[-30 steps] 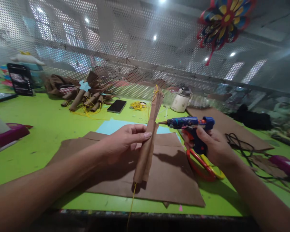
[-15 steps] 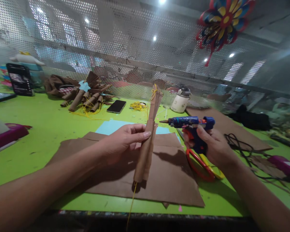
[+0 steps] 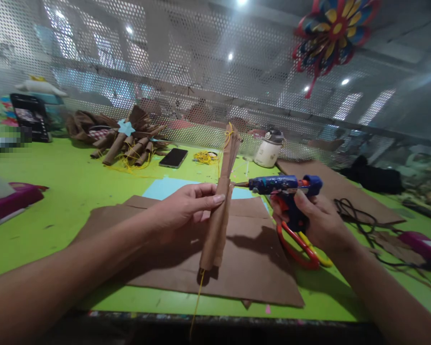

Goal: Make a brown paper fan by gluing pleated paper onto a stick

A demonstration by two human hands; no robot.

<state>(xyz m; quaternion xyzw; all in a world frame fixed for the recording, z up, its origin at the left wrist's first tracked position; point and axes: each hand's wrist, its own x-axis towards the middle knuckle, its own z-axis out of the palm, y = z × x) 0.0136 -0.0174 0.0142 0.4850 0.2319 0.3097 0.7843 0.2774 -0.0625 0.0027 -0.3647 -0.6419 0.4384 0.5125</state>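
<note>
My left hand [image 3: 187,207] grips a rolled brown paper bundle [image 3: 221,206] and holds it upright over a flat brown paper sheet [image 3: 251,268]. A yellow string [image 3: 197,297] hangs from the bundle's lower end and shows again at its fanned top. My right hand [image 3: 314,218] is wrapped round the handle of a blue glue gun [image 3: 283,184]. The gun's nozzle touches the right side of the bundle at mid height.
Red and yellow scissors [image 3: 301,247] lie under my right hand on the green table [image 3: 57,191]. A pile of brown paper rolls [image 3: 129,141], a black phone [image 3: 173,157], a white jar [image 3: 268,148], black cord [image 3: 359,215] and a mesh wall [image 3: 201,72] stand behind.
The glue gun has moved left until its nozzle meets the paper bundle. My left hand and the bundle have stayed almost still.
</note>
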